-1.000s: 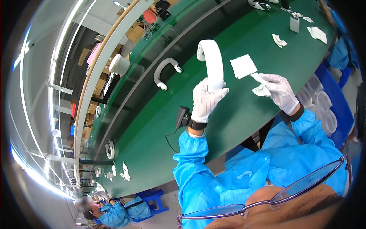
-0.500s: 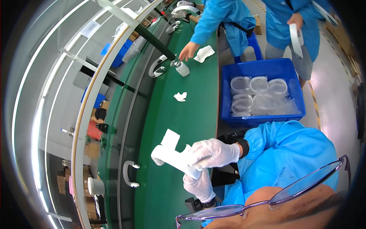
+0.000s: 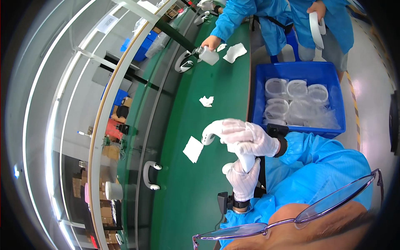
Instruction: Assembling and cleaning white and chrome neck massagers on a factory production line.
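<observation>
A curved white plastic device (image 3: 208, 136) is held between my gloved hands above the green bench (image 3: 179, 200). My right hand (image 3: 252, 137), the upper one in the head view, is closed over its middle and hides much of it. Lower down, my left hand (image 3: 243, 179) has its fingers closed around the device's other end. Some white material shows between the hands; whether it is a wipe or part of the device, I cannot tell. A folded white wipe (image 3: 193, 149) lies on the bench next to the device's free end.
Similar C-shaped devices (image 3: 149, 175) rest along the bench's far side. A crumpled wipe (image 3: 206, 101) lies further along. A blue bin (image 3: 259, 93) holds several bagged white parts. Beyond, a co-worker's hand (image 3: 211, 42) grips a white bottle (image 3: 208, 56); another person holds a white curved piece (image 3: 315, 31).
My hands and the device have shifted right, and the device has turned; my right hand now covers its middle. The co-worker's hand has taken hold of the bottle and tilted it.
</observation>
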Tool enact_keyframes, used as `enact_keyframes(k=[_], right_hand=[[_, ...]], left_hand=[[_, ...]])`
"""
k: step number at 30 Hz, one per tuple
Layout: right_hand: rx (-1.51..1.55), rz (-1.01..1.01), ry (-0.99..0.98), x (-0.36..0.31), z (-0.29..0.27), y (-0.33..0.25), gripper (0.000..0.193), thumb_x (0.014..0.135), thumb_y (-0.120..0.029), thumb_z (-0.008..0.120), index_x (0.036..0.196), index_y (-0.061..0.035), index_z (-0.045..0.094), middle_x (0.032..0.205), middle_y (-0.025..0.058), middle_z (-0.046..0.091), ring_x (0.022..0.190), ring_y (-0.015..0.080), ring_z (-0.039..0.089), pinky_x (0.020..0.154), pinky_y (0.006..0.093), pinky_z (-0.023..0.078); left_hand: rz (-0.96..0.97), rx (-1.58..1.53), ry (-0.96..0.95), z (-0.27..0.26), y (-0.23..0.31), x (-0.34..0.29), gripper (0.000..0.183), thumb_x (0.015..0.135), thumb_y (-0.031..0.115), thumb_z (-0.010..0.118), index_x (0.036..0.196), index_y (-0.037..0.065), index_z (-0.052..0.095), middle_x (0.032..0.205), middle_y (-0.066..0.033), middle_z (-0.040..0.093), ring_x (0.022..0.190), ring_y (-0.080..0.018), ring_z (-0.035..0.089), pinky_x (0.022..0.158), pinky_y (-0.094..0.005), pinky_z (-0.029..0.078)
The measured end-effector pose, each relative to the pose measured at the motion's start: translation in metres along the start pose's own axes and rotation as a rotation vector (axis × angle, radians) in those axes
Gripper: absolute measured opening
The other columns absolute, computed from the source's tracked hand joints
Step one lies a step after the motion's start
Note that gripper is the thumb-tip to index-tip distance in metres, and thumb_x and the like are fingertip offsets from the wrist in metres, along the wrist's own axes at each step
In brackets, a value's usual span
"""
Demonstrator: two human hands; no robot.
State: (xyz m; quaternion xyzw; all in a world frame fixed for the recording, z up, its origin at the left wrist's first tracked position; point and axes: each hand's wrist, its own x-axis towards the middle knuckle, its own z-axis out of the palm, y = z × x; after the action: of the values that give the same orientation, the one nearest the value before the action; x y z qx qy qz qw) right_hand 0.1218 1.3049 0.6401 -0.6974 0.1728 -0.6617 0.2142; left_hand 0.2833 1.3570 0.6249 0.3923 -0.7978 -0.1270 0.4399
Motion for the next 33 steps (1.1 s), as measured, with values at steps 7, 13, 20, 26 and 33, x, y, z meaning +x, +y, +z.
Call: enact_keyframes(k=[7, 13, 20, 26, 33], right_hand=[[0.051, -0.056, -0.083, -0.030, 0.006, 0.003, 0.021, 0.090, -0.019, 0.069, 0.109, -0.0121, 0.073, 0.116, 0.0041, 0.070, 0.133, 0.0271, 0.048, 0.120, 0.0484, 0.019], [-0.047, -0.004, 0.050, -0.023, 0.008, 0.005, 0.022, 0.085, -0.024, 0.074, 0.105, -0.0167, 0.077, 0.144, 0.0115, 0.052, 0.144, 0.0320, 0.032, 0.118, 0.0475, 0.020], [0.117, 0.312, 0.144, -0.011, 0.008, 0.003, 0.018, 0.088, -0.019, 0.071, 0.104, -0.0155, 0.078, 0.148, 0.0090, 0.049, 0.144, 0.0269, 0.034, 0.115, 0.0422, 0.028], [0.161, 0.030, 0.051, -0.025, 0.020, -0.015, 0.021, 0.089, -0.015, 0.069, 0.109, -0.0155, 0.076, 0.148, 0.0143, 0.047, 0.148, 0.0292, 0.024, 0.118, 0.0420, 0.023], [-0.216, -0.180, -0.040, -0.010, 0.019, -0.028, 0.024, 0.085, -0.026, 0.074, 0.108, -0.0202, 0.077, 0.150, 0.0168, 0.043, 0.143, 0.0369, 0.032, 0.118, 0.0461, 0.024]], left_hand=[[0.077, -0.027, -0.019, 0.011, 0.005, 0.023, 0.022, 0.075, 0.019, 0.076, 0.092, 0.008, 0.067, 0.079, -0.0117, 0.068, 0.067, -0.0335, 0.066, 0.064, -0.0404, 0.052], [-0.037, -0.019, -0.112, 0.001, 0.000, 0.024, 0.030, 0.075, 0.025, 0.077, 0.093, 0.004, 0.065, 0.080, -0.0148, 0.067, 0.073, -0.0345, 0.067, 0.066, -0.0423, 0.052], [-0.016, -0.199, -0.142, 0.010, -0.024, 0.013, 0.040, 0.069, 0.021, 0.084, 0.097, 0.000, 0.064, 0.081, -0.0164, 0.069, 0.071, -0.0350, 0.067, 0.066, -0.0416, 0.052], [0.020, -0.252, -0.194, 0.003, -0.022, 0.013, 0.039, 0.071, 0.019, 0.083, 0.099, 0.000, 0.064, 0.082, -0.0156, 0.069, 0.072, -0.0334, 0.068, 0.067, -0.0406, 0.053], [0.002, -0.264, -0.154, -0.003, -0.026, 0.001, 0.038, 0.072, 0.018, 0.082, 0.100, 0.000, 0.064, 0.082, -0.0152, 0.069, 0.072, -0.0324, 0.068, 0.067, -0.0400, 0.053]])
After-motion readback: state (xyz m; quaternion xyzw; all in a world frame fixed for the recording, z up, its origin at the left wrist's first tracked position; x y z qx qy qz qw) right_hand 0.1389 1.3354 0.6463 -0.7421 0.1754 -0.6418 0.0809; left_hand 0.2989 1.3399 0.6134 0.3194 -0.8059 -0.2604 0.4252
